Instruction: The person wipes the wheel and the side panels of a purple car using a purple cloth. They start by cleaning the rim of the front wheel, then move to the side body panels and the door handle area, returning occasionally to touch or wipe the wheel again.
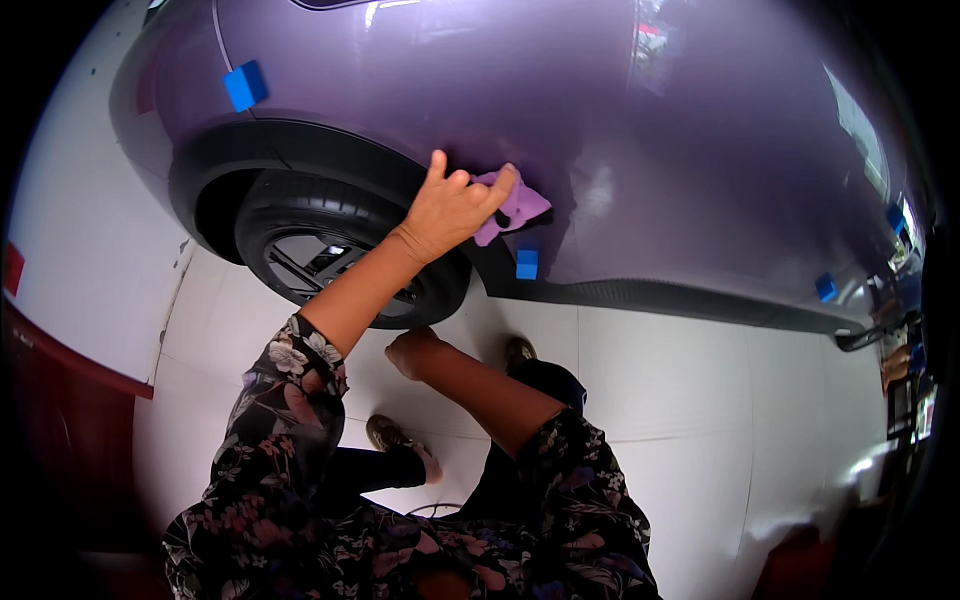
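My left hand [457, 202] presses a small purple cloth [525, 201] against the glossy purple car body panel [675, 172], just right of the wheel arch. Its fingertips hold the cloth while the little finger or thumb sticks out; which one is hard to tell. A dark edge shows below the cloth. Lower down, my right hand [412, 352] is curled in front of the tire [442, 292], with nothing visible in it. One blue block [527, 264] sits on the panel below the cloth, and another blue block [244, 86] is above the wheel arch.
Black plastic trim [637, 292] runs along the car's lower edge. Farther right are more blue blocks [826, 287]. The wheel stands on pale floor [667, 375], where my shoes show. A white wall or panel [97, 187] and a dark red object [67, 420] are at left.
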Available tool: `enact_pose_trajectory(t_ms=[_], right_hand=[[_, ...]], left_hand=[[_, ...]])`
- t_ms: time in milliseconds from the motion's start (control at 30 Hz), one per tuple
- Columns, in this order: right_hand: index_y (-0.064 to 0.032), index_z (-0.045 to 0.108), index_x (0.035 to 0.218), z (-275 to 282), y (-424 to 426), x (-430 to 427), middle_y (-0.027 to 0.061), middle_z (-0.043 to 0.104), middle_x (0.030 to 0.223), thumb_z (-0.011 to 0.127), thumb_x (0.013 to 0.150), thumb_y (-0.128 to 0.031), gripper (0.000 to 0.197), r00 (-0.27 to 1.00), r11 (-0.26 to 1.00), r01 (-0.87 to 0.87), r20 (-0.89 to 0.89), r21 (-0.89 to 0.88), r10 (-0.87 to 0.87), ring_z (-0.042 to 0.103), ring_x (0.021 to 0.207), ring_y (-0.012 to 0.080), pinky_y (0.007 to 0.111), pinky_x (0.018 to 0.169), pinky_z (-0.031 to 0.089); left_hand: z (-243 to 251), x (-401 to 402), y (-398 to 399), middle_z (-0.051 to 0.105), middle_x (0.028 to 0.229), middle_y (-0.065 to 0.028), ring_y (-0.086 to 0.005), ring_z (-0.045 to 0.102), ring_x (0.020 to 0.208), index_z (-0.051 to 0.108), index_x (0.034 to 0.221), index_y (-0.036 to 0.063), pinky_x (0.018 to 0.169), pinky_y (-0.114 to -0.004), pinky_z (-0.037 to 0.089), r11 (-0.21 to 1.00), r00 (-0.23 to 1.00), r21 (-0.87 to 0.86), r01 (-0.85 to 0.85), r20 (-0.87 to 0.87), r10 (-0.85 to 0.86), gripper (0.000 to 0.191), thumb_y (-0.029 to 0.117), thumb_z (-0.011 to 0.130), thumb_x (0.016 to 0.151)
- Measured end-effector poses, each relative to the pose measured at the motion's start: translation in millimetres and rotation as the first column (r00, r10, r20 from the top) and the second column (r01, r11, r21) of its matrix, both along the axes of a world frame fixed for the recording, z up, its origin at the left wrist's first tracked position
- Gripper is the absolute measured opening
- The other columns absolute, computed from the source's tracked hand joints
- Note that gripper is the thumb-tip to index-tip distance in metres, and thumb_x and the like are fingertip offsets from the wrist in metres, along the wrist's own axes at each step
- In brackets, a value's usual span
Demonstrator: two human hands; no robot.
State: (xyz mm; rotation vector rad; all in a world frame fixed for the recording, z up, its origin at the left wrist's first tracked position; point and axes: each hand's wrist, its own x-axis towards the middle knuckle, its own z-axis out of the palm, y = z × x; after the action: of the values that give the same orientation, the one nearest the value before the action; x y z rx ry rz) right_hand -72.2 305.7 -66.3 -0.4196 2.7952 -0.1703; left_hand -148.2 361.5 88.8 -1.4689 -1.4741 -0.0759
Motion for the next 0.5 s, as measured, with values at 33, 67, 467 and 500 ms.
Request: enact_pose_trajectory(t_ms=[33,67,467,500], right_hand=[[-0.0059,0.067,0.094,-2,1,-1,0.0107,0.068,0.099,0.051,0.082,-0.011,0.02,1.0,1.0,-0.014,-0.011,0.007,0.014,0.065,0.094,0.0275,0.041,0.077,0.05],[-0.006,0.066,0.094,-5,2,-1,0.0117,0.067,0.099,0.049,0.083,-0.011,0.02,1.0,1.0,-0.015,-0.021,0.004,0.015,0.064,0.095,0.0286,0.042,0.079,0.05],[-0.0074,0.063,0.099,71,29,-3,0.0125,0.067,0.082,0.055,0.08,-0.005,0.021,0.776,0.936,0.057,-0.574,-0.348,-0.261,0.066,0.074,0.0277,0.038,0.063,0.052],[-0.0074,0.063,0.099,83,30,0,0.0125,0.067,0.082,0.055,0.08,-0.005,0.021,0.77,0.941,0.039,-0.591,-0.335,-0.242,0.066,0.074,0.0277,0.038,0.063,0.052]], left_hand=[[6,-4,-8,0.046,0.055,0.0,-0.0182,0.047,0.059,0.055,0.122,0.0111,0.088,-0.054,0.036,0.993,0.995,-0.069,-0.092,0.02,0.094,0.044,0.016,0.056,0.078],[11,-17,-16,0.048,0.056,-0.0003,-0.0191,0.047,0.059,0.055,0.122,0.0106,0.088,-0.057,0.034,0.993,0.993,0.011,-0.114,0.035,0.114,0.046,0.015,0.057,0.077],[73,-59,-89,0.05,0.093,-0.0198,-0.038,0.048,0.092,0.048,0.12,0.0018,0.092,-0.045,0.037,0.932,0.88,0.321,-0.169,0.475,-0.004,0.053,-0.005,0.061,0.069],[74,-57,-90,0.049,0.096,-0.0215,-0.0402,0.048,0.096,0.047,0.12,0.0004,0.092,-0.045,0.038,0.931,0.814,0.348,-0.107,0.569,-0.119,0.052,-0.005,0.061,0.07]])
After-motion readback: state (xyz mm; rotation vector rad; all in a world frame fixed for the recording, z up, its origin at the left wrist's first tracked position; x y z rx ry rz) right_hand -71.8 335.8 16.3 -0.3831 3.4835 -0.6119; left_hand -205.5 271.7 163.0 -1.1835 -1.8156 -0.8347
